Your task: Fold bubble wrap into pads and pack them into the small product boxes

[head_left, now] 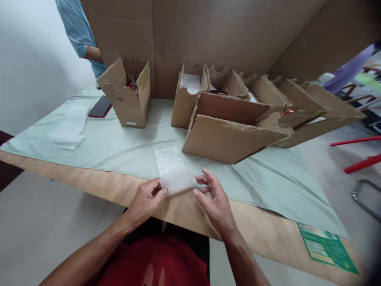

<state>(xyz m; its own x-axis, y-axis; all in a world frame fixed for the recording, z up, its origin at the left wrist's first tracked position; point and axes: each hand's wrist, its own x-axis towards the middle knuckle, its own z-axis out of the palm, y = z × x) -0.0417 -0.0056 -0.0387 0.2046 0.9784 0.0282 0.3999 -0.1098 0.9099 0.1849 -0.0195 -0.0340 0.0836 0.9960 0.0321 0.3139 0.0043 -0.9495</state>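
My left hand [149, 195] pinches the left end of a translucent bubble wrap pouch [177, 182] between thumb and fingers, over the front edge of the table. At the pouch's other end, my right hand [212, 194] has its fingers apart, with the fingertips close to the plastic; whether they touch it I cannot tell. Behind the pouch lies a clear, shiny piece of bubble wrap [170, 159], flat on the pale green cloth [133, 151]. Its near edge is hidden by the pouch, so I cannot tell whether the two are joined.
Open cardboard boxes hold packed items: one box [131, 103] stands back left, a wide box [229, 137] right of centre, several more behind it. A phone [100, 106] and flat plastic wrap [70, 127] lie left. A green printed sheet [327, 247] is front right. Another person's arm [86, 47] shows back left.
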